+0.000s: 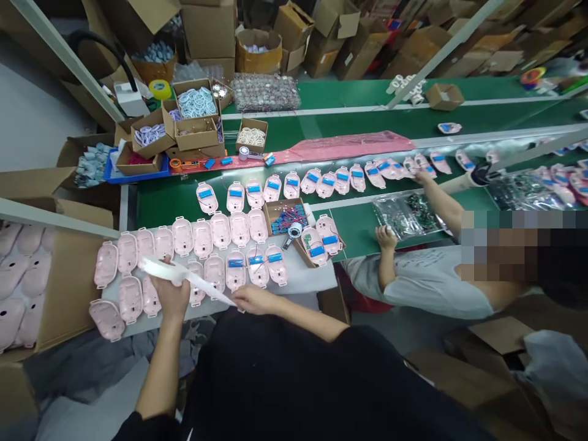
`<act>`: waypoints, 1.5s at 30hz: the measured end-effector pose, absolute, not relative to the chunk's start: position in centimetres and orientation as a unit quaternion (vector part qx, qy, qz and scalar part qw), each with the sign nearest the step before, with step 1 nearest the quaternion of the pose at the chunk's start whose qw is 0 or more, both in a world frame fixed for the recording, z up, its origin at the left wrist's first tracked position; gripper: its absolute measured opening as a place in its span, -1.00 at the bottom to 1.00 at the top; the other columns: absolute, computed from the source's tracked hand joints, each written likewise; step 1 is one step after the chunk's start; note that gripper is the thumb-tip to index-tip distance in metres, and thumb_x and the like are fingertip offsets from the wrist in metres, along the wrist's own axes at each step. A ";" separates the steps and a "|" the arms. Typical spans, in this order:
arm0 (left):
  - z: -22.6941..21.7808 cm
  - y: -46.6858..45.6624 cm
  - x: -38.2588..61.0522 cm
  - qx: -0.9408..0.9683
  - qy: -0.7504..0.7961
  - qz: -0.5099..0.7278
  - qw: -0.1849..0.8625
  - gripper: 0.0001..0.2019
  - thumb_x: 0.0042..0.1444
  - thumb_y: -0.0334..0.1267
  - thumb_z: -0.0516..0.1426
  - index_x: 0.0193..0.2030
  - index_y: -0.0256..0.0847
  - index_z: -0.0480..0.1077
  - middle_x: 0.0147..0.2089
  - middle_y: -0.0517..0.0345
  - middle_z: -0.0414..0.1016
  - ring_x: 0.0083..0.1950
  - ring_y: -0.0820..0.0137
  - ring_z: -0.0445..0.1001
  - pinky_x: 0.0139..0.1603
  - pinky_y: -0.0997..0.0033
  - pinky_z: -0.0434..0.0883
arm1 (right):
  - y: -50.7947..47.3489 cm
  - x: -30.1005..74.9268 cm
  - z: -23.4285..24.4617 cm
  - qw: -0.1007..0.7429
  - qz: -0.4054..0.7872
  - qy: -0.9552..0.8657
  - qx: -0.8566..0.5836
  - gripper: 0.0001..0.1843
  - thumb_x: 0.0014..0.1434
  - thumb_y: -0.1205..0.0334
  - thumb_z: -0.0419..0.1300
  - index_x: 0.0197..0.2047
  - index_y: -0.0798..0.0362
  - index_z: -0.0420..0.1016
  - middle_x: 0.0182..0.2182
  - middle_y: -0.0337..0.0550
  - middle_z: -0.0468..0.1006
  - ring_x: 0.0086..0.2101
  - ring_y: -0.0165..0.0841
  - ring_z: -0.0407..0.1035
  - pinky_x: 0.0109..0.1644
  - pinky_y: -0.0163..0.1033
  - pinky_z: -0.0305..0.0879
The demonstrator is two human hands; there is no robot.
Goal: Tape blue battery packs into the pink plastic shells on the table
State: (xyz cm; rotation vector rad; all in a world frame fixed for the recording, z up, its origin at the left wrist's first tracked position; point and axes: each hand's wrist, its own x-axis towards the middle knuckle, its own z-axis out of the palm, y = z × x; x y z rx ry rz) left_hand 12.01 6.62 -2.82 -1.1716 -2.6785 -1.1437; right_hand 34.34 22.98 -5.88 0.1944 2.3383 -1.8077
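My left hand (173,298) is closed around a roll of white tape (158,268), above the rows of pink plastic shells (202,237). A strip of the tape stretches right and down from the roll to my right hand (253,299), whose fingers pinch its free end near the table's front edge. Several shells near my right hand hold a blue battery pack (236,263); those farther left show bare insides. A small cardboard box (271,228) of blue batteries with wires stands behind the shells, and a white, round-headed device (294,231) lies beside it.
To the right, a co-worker's hand (386,237) rests by a bag of circuit boards (407,215), the other reaching toward shells on the green bench (358,229). A large carton of pink shells (68,288) stands at left. Boxes of rings (196,103) sit at the back.
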 end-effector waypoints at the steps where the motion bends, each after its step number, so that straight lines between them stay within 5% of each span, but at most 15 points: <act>1: -2.3 6.5 12.8 -0.343 -0.859 -0.380 0.017 -0.25 0.17 -0.24 0.22 0.47 -0.27 0.08 0.38 -0.29 0.28 0.54 -0.04 0.10 0.53 -0.21 0.14 | 25.3 34.4 -6.4 0.086 -0.559 0.821 0.072 -0.71 0.44 0.10 0.13 -0.13 0.04 0.65 -0.26 -0.10 0.67 -0.20 -0.27 0.53 0.00 -0.22 0.37; 5: -0.5 5.6 17.6 -0.269 -0.860 -0.429 0.057 -0.46 0.22 -0.20 0.21 0.32 -0.26 0.30 0.30 -0.22 0.42 0.45 0.05 0.30 0.47 -0.09 0.29 | 38.8 33.2 -9.0 0.078 -0.342 0.897 0.269 -0.62 0.47 0.16 0.08 0.20 0.08 0.56 0.12 0.12 0.60 0.10 -0.15 0.47 0.22 -0.15 0.31; 9: 1.0 4.8 21.1 -0.299 -0.853 -0.413 0.108 -0.61 0.17 -0.18 0.27 0.12 -0.19 0.44 0.23 -0.16 0.50 0.41 0.02 0.36 0.49 -0.16 0.26 | 49.6 31.5 -11.0 0.176 -0.185 0.880 0.401 -0.51 0.38 0.26 0.15 0.33 0.22 0.45 0.26 0.37 0.44 0.21 -0.07 0.40 0.31 -0.09 0.24; 23: 1.8 4.1 20.7 -0.294 -0.854 -0.426 0.058 -0.51 0.21 -0.18 0.22 0.28 -0.17 0.40 0.23 -0.13 0.52 0.45 0.04 0.32 0.51 -0.11 0.23 | 52.1 31.0 -11.6 0.207 -0.169 0.869 0.416 -0.65 0.28 0.37 0.24 0.12 0.22 0.62 0.04 0.32 0.62 0.06 -0.11 0.55 0.14 -0.18 0.38; 30: 2.3 3.8 20.4 -0.298 -0.841 -0.447 0.062 -0.42 0.21 -0.14 0.24 0.34 -0.24 0.35 0.27 -0.20 0.47 0.41 0.03 0.35 0.48 -0.03 0.24 | 49.9 31.2 -8.7 0.148 -0.137 0.865 0.459 -0.57 0.33 0.38 0.11 0.23 0.19 0.48 0.12 0.29 0.54 0.23 -0.01 0.32 0.25 0.04 0.17; 34: 2.9 2.8 20.5 -0.344 -0.835 -0.416 0.102 -0.42 0.23 -0.14 0.26 0.35 -0.20 0.32 0.25 -0.18 0.48 0.37 0.01 0.39 0.42 -0.08 0.32 | 49.0 31.5 -6.2 0.067 -0.153 0.885 0.435 -0.58 0.35 0.39 0.03 0.20 0.19 0.47 0.10 0.27 0.51 0.12 -0.03 0.36 0.17 -0.04 0.21; 39: 3.7 2.0 20.5 -0.420 -0.829 -0.347 0.124 -0.47 0.28 -0.27 0.20 0.37 -0.19 0.26 0.23 -0.20 0.48 0.48 -0.10 0.23 0.42 -0.27 0.30 | 46.1 34.3 -1.2 -0.157 -0.156 0.945 0.241 -0.55 0.31 0.49 -0.03 0.18 0.23 0.50 -0.02 0.20 0.49 -0.01 -0.10 0.35 0.13 -0.04 0.27; 42: 4.3 2.3 20.6 -0.473 -0.819 -0.311 0.092 -0.51 0.30 -0.30 0.17 0.35 -0.19 0.26 0.16 -0.15 0.52 0.55 -0.12 0.09 0.44 -0.33 0.27 | 43.1 36.5 3.2 -0.301 -0.181 0.922 0.162 -0.67 0.42 0.36 -0.03 0.04 0.13 0.54 -0.13 0.09 0.48 -0.09 -0.12 0.35 0.06 0.00 0.29; 45: 4.7 2.7 20.8 -0.523 -0.803 -0.280 0.051 -0.57 0.29 -0.33 0.15 0.29 -0.20 0.30 0.08 -0.10 0.54 0.56 -0.13 0.06 0.45 -0.34 0.27 | 39.1 38.0 7.3 -0.344 -0.282 0.890 0.099 -0.72 0.50 0.20 -0.03 -0.09 0.05 0.50 -0.21 0.00 0.46 -0.16 -0.18 0.36 -0.01 -0.04 0.34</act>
